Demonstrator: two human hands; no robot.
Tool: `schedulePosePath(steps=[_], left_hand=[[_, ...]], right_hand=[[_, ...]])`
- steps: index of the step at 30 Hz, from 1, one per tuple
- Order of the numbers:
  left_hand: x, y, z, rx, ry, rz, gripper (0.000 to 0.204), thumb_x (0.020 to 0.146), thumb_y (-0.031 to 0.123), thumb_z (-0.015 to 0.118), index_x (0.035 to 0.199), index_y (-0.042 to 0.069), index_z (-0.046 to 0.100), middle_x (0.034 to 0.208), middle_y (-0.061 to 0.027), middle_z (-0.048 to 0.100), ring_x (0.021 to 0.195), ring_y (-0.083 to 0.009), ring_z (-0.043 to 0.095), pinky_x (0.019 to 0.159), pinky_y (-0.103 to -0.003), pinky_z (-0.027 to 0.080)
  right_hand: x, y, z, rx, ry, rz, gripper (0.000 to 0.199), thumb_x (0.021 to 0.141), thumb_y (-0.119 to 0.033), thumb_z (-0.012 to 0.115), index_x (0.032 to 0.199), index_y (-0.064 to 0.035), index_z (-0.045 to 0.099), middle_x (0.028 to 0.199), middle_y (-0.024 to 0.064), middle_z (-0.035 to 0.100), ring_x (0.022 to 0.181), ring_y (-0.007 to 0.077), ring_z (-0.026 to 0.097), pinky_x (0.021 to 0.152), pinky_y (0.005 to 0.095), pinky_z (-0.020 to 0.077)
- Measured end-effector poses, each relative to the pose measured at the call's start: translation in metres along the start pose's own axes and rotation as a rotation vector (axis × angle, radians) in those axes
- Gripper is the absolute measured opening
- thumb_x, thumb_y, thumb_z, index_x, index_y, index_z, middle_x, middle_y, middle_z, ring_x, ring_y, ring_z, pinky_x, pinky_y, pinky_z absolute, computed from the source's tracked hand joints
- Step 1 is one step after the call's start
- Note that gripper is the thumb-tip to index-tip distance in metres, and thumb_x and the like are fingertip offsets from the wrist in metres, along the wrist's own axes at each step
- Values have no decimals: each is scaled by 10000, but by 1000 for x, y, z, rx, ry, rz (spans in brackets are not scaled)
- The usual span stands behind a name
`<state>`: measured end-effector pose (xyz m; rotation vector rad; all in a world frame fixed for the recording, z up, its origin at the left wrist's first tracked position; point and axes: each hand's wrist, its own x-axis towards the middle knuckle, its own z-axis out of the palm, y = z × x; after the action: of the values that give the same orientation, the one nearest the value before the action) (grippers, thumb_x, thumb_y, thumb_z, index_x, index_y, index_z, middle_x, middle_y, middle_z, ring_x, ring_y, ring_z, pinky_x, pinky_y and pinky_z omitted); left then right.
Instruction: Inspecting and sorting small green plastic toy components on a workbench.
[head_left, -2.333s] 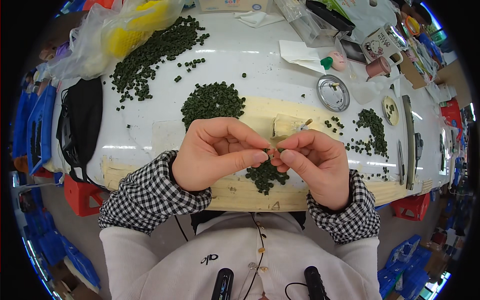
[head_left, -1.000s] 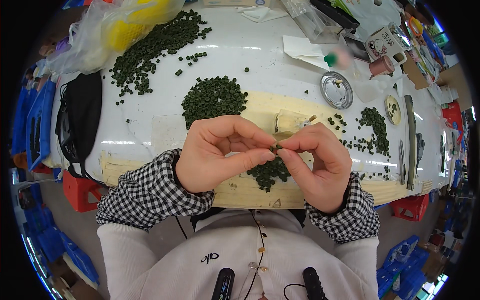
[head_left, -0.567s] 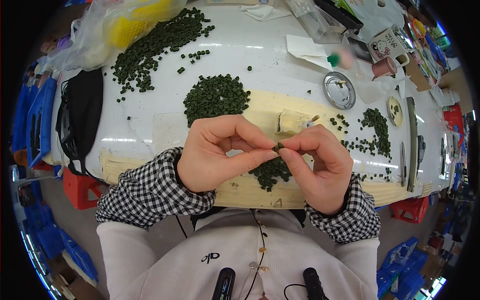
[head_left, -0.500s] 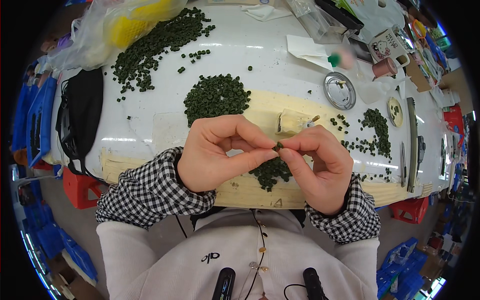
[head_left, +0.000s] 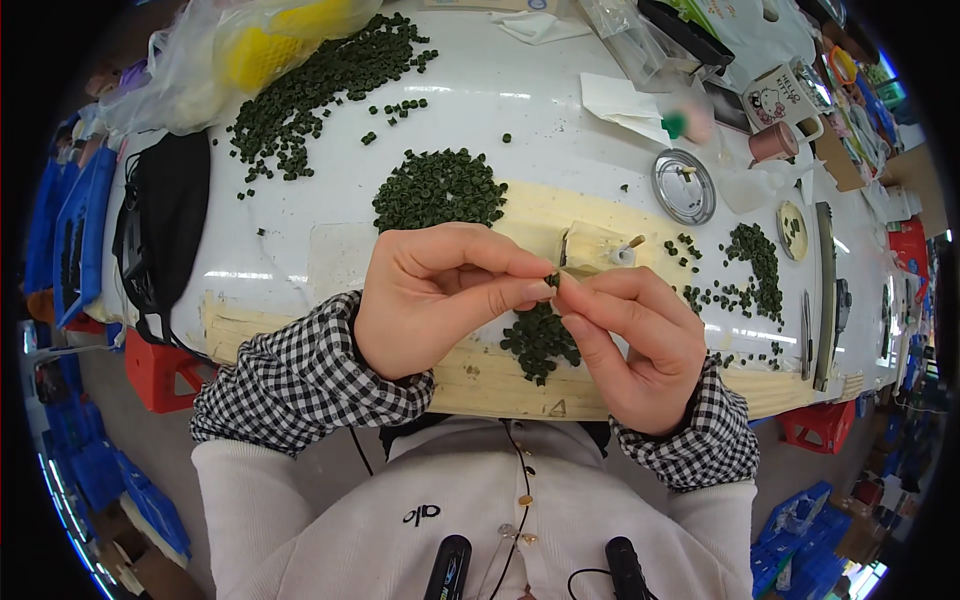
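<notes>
A small dark green piece (head_left: 552,281) sits pinched between the thumb and index finger of my left hand (head_left: 440,300). My right hand (head_left: 640,340) is just beside it, its index fingertip at the piece and its thumb dropped away, leaving a gap between them. Below the fingertips, a pile of like green pieces (head_left: 540,345) lies at the table's near edge. A larger mound of green pieces (head_left: 438,190) rests beyond my left hand. Just past my fingertips stands a pale block (head_left: 592,247) with a brown-tipped peg.
More green pieces (head_left: 330,90) spread at the far left beside a clear bag with yellow contents (head_left: 265,55); others (head_left: 755,265) lie on the right. A round metal lid (head_left: 684,187), a mug (head_left: 780,100) and tweezers (head_left: 806,335) are on the right. A black cloth bag (head_left: 165,230) lies left.
My right thumb has come away from the green piece and lowered, opening a gap to the index finger. My left hand keeps its pinch, slightly raised.
</notes>
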<state>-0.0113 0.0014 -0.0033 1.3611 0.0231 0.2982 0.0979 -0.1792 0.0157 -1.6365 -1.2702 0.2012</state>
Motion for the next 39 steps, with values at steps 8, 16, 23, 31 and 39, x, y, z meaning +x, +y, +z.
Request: schedulePosePath(steps=[8,16,23,31,39], left_hand=[[1,3,1,31,-8,30,184,853,-99,618,1026,-48,653,962,-142,652,862,-176,660,769,-262,539],[1,-2,-2,9,-33,-2,168,852,-102,617,1010,-54,647,968,-145,651,867,-187,662,773,-271,543],[1,1,-2,40,-40,-3,163,852,-108,613,1005,-57,639,971,-139,647,885,-182,659,782,-268,542],[2,2,-2,25,-48,3,165,853,-109,612,1009,-58,630,977,-137,644,901,-176,658,796,-262,541],[2,2,-2,58,-54,22,166,851,-113,613,1005,-57,634,980,-140,646,903,-178,657,800,-265,540]], right_hand=[[0,-1,0,10,6,17,310,807,68,676,1109,-4,675,941,107,638,759,158,635,646,232,511],[-1,1,0,-14,-19,-25,305,802,68,684,1099,2,673,921,103,635,757,179,637,646,244,520],[-1,3,0,-31,-15,-52,313,798,65,688,1103,-5,673,921,104,635,755,182,641,646,247,526],[0,2,-2,-25,-16,-30,322,801,55,691,1114,-24,675,932,111,639,757,181,644,647,245,526],[-1,4,-2,-26,-5,-45,325,803,50,690,1120,-20,674,933,109,638,748,176,638,639,241,519]])
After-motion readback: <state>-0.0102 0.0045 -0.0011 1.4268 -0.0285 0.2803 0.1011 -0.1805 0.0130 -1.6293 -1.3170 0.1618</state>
